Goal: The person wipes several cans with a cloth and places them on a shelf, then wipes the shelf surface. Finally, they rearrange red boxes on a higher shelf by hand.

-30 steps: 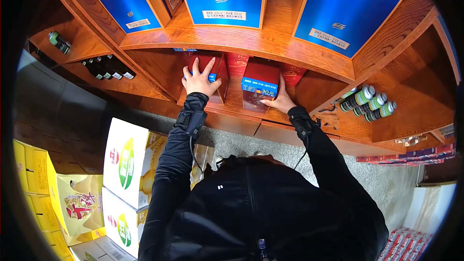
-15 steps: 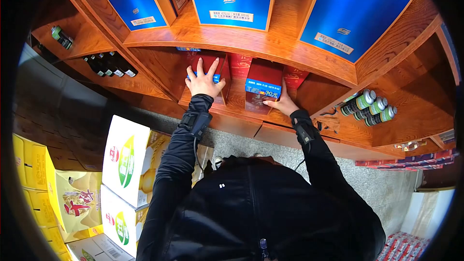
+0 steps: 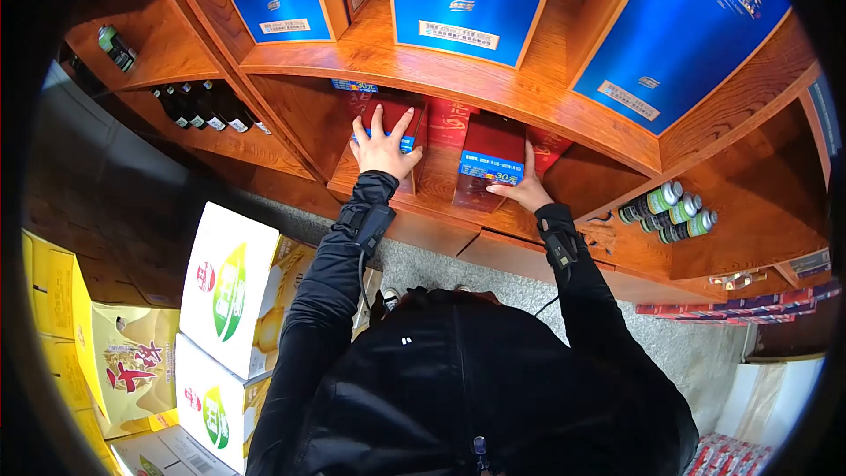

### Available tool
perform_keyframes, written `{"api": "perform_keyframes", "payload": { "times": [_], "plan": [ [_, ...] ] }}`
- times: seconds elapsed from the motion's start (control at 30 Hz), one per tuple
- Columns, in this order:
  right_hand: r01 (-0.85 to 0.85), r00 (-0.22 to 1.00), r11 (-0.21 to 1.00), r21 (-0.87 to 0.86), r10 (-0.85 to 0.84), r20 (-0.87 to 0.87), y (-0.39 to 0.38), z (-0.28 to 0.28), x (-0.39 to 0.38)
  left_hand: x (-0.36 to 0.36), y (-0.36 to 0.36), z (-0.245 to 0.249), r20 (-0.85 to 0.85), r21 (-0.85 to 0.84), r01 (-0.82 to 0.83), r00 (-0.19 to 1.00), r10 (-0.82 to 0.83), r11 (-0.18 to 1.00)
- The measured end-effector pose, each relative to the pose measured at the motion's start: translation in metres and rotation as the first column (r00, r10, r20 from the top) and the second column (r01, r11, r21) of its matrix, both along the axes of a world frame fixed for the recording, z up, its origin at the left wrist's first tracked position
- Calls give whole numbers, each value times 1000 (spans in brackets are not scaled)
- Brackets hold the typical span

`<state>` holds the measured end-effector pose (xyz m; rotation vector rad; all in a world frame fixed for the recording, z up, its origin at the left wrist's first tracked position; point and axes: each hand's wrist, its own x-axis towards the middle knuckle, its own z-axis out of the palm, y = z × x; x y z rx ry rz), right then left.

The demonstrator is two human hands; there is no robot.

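Observation:
On the lower shelf, my left hand point(image 3: 382, 152) lies with spread fingers on the top and front of a dark red box with a blue band point(image 3: 409, 178). To its right stands a similar dark red box point(image 3: 492, 135), its blue band printed with "30元". My right hand point(image 3: 527, 188) grips this box at its right side, thumb across the front and fingers along the side. Red boxes point(image 3: 448, 123) with lighter lettering show behind and between the two. Part of the left box is hidden under my hand.
Large blue boxes point(image 3: 467, 0) stand on the shelf above, whose edge point(image 3: 458, 81) overhangs my hands. Cans point(image 3: 674, 211) lie in the right compartment, dark bottles point(image 3: 203, 107) in the left. White cartons point(image 3: 231, 286) and yellow cartons point(image 3: 132, 361) are stacked at lower left.
The view has shifted slightly, so the shelves and blue boxes appear farther right. Both hands stay at the same two boxes, with little visible change in their grip.

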<state>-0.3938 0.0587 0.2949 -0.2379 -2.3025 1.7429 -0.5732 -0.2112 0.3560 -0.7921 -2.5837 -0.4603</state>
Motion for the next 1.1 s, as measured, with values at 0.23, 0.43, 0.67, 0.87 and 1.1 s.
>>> {"api": "perform_keyframes", "payload": {
  "times": [0.23,0.43,0.67,0.87,1.1],
  "plan": [
    [57,998,998,-24,-57,5,-4,-1,7,-4,4,2,6,1,-18,1000,18,1000],
    [111,981,979,173,-80,-178,-29,61,17,0,-3,-3,-46,22,12,999,-11,1000],
    [-228,967,549,804,28,255,-33,132,-15,-2,-2,-3,-24,57,30,999,-29,998],
    [-197,980,590,783,115,160,-14,112,-35,-1,-4,-2,-21,57,34,999,-33,998],
    [-210,977,547,811,97,188,-26,113,-30,-2,-5,0,27,19,28,999,-28,999]
  ]
}}
